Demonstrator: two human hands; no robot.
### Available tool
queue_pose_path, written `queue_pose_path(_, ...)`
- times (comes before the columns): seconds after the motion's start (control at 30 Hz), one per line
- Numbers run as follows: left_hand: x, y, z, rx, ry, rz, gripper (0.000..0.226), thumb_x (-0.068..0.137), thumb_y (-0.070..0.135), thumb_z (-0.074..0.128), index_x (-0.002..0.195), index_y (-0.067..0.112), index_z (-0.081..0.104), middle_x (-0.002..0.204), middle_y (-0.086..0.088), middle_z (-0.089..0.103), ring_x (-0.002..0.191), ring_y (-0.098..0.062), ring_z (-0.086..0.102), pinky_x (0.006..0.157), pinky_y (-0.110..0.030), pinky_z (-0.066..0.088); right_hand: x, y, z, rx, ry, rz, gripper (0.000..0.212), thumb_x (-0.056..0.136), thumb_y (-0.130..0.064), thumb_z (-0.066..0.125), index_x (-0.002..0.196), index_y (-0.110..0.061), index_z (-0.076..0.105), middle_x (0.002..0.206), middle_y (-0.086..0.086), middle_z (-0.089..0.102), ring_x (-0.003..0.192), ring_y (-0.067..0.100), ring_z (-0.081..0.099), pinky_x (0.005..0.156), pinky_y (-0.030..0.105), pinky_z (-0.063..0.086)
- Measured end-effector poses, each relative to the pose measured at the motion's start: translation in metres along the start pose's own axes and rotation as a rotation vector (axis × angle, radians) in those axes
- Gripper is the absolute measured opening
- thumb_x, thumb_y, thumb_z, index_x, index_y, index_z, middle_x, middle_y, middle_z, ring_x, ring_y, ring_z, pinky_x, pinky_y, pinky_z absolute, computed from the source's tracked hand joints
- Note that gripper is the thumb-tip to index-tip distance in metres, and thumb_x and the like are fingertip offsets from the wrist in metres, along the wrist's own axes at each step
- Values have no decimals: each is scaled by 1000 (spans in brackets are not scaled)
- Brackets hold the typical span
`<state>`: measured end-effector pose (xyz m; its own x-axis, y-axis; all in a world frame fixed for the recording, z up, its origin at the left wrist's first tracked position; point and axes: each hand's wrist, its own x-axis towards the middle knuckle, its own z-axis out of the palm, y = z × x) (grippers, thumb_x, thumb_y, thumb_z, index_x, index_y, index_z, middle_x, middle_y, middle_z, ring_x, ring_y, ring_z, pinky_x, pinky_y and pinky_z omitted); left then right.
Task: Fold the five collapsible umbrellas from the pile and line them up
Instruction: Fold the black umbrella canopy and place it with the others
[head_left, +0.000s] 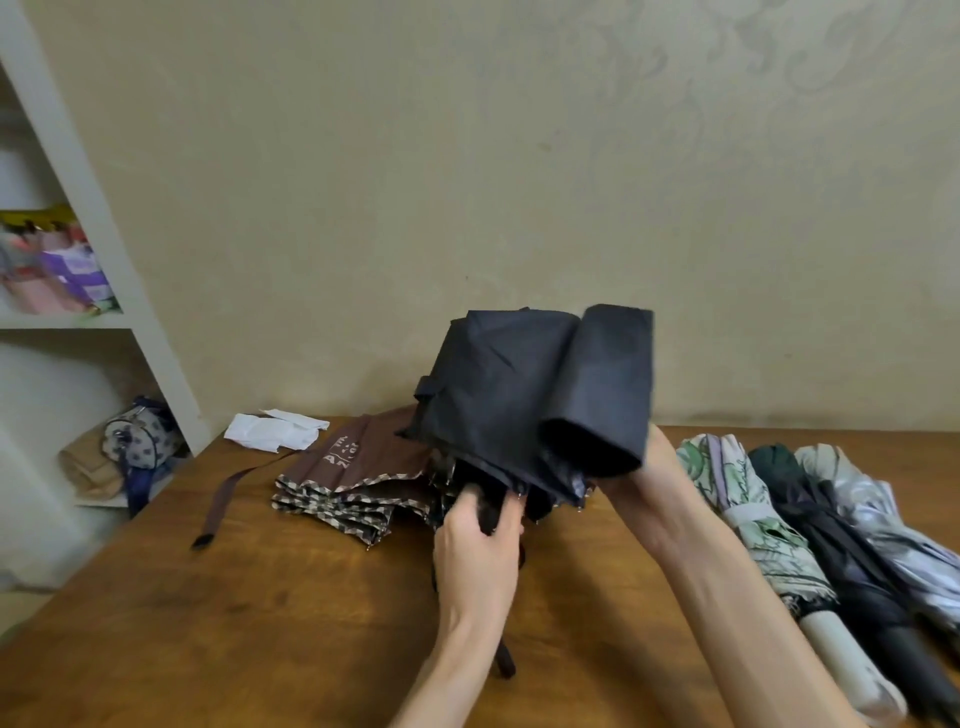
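Both my forearms reach forward, hands close together
Left hand (480, 525) curls round the black umbrella (519, 395); right hand (644, 478) rests against it (fingers hidden)

place: you're in a home room | cues: patterned wallpaper (727, 130); white shelf unit (78, 208) with handbags (132, 441); wooden table (260, 623) against the wall

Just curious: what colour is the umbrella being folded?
The umbrella is plain dark navy, nearly black; the head view shows it.
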<state>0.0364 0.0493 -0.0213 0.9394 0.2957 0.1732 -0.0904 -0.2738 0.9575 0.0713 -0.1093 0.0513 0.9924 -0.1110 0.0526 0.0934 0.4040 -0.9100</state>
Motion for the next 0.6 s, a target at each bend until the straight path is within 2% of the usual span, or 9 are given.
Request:
queue_pose_path(0.03, 1, -1, -2, 54, 47, 23, 26, 98, 46, 68, 91, 21, 66, 80, 6, 73, 78, -13, 71, 74, -40, 58, 0, -4, -1, 48, 28, 10, 19, 108, -21, 54, 107, -13, 71, 86, -5, 80, 85, 22, 67, 72, 33, 50)
queue_pose_path(0.07, 2, -1, -3, 102, 84, 44, 28, 97, 46, 69, 91, 19, 64, 81, 7, 72, 81, -14, 70, 77, -40, 57, 1, -8, -1, 63, 16, 36, 27, 109, -33, 54, 109, -15, 74, 94, -4, 81, 93, 24, 70, 74, 34, 52)
queue_pose_path(0.13, 1, 3, -6, 179, 149, 85, 29, 96, 45, 71, 95, 18, 62, 80, 14, 65, 78, -9, 65, 74, -33, 49, 1, -13, 2, -5, -30, 90, 43, 104, -54, 56, 125, -22, 74, 119, -1, 79, 117, 25, 71, 82, 38, 54)
queue_pose_path(0.17, 0, 5, -7, 214, 178, 106, 29, 96, 44, 72, 100, 17, 62, 81, 15, 65, 78, -10, 65, 73, -30, 44, 1, -14, 4, -60, -56, 97, 46, 101, -59, 59, 130, -26, 72, 125, -2, 77, 121, 24, 71, 85, 39, 55)
queue_pose_path(0.3, -2, 1, -4, 335, 244, 234, 42, 92, 42, 79, 114, 10, 64, 98, -7, 77, 89, -30, 75, 70, -30, 44, -4, -5, 13, -197, -118, 48, 61, 84, -53, 83, 140, -38, 63, 130, -10, 75, 116, 15, 74, 103, 44, 58)
queue_pose_path(0.4, -8, -5, 6, 401, 193, 365, 43, 90, 34, 83, 116, 7, 62, 98, -8, 77, 81, -27, 77, 64, -27, 51, -6, 4, 19, -302, -114, -19, 81, 71, -57, 93, 142, -50, 53, 135, -19, 69, 122, 10, 69, 104, 44, 59)
queue_pose_path(0.47, -12, -8, 11, 444, 182, 454, 44, 89, 33, 83, 116, 7, 60, 95, -6, 77, 76, -22, 77, 61, -24, 54, -4, 10, 21, -315, -64, -57, 89, 71, -51, 96, 146, -45, 46, 137, -19, 66, 124, 8, 67, 106, 43, 57)
queue_pose_path(0.6, -13, -10, 14, 470, 129, 581, 37, 92, 37, 75, 110, 15, 52, 91, 1, 72, 73, -15, 73, 57, -15, 48, -3, 21, 21, -358, 49, -132, 90, 77, -35, 96, 147, -33, 39, 140, -14, 62, 125, 8, 64, 108, 45, 56)
